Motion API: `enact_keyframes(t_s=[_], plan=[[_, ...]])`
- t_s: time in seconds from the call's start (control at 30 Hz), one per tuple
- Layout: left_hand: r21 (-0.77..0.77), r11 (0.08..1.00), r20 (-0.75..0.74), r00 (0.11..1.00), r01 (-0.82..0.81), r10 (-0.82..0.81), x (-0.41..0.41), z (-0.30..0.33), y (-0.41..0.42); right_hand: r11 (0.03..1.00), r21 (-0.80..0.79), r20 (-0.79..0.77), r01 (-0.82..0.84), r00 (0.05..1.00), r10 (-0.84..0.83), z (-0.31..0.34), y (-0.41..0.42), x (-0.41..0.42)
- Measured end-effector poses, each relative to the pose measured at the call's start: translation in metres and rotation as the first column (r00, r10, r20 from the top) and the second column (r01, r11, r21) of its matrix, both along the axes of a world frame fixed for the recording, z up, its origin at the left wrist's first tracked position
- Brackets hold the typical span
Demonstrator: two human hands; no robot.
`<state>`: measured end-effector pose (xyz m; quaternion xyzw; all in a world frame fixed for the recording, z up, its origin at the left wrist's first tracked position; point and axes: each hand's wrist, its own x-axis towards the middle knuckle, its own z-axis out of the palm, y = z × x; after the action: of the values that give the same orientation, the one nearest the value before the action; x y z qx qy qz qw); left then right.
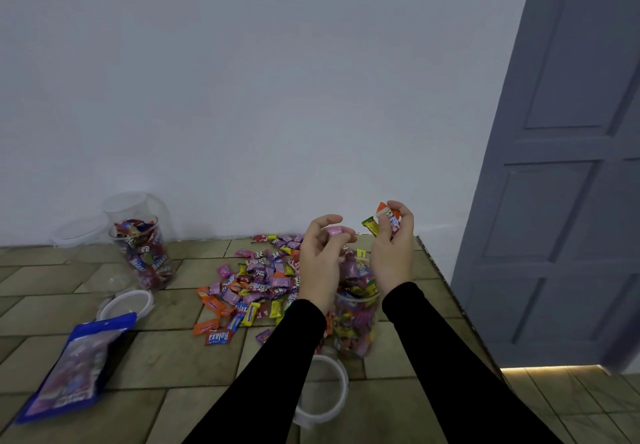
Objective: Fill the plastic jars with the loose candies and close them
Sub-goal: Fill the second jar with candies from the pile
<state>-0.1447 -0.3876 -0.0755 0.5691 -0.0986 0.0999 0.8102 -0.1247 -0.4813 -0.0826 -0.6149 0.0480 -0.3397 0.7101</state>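
Observation:
An open clear plastic jar (356,319), nearly full of wrapped candies, stands on the tiled table between my forearms. Above its mouth my left hand (320,256) pinches a pink candy (334,230). My right hand (393,242) grips a few candies (388,220), orange, white and yellow, raised over the jar. A heap of loose candies (256,284) lies left of the jar. Two more jars stand at the far left: one partly filled (145,253), one empty (133,204) behind it.
A white-rimmed lid (323,391) lies at the near edge, another lid (126,303) lies left of the heap, and a third (81,230) sits by the far jars. A blue candy bag (78,364) lies at the left. The table's right edge drops off beside a grey door (561,166).

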Motion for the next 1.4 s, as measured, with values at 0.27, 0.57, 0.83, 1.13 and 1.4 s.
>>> enact_keyframes(t_s=[0.27, 0.57, 0.83, 1.13, 1.4], plan=[[-0.058, 0.996, -0.008, 0.998, -0.063, 0.063, 0.003, -0.006, 0.006, 1.000, -0.019, 0.018, -0.024, 1.000, 0.024, 0.000, 0.001, -0.002], [-0.006, 0.986, -0.336, 0.929, 0.165, -0.157, 0.007, -0.049, 0.003, 0.997, -0.022, 0.050, -0.078, 0.996, 0.079, 0.003, 0.003, -0.009], [-0.168, 0.955, -0.345, 0.893, 0.244, -0.289, 0.009, -0.053, 0.002, 0.975, -0.015, 0.005, -0.222, 0.975, 0.222, 0.005, 0.004, -0.016], [-0.185, 0.959, -0.354, 0.896, 0.213, -0.267, 0.006, -0.050, 0.000, 0.955, -0.064, 0.010, -0.291, 0.956, 0.292, 0.012, 0.007, -0.023], [-0.136, 0.980, -0.355, 0.916, 0.149, -0.188, 0.004, -0.049, 0.000, 0.958, -0.077, -0.017, -0.276, 0.961, 0.276, 0.010, 0.006, -0.019]])
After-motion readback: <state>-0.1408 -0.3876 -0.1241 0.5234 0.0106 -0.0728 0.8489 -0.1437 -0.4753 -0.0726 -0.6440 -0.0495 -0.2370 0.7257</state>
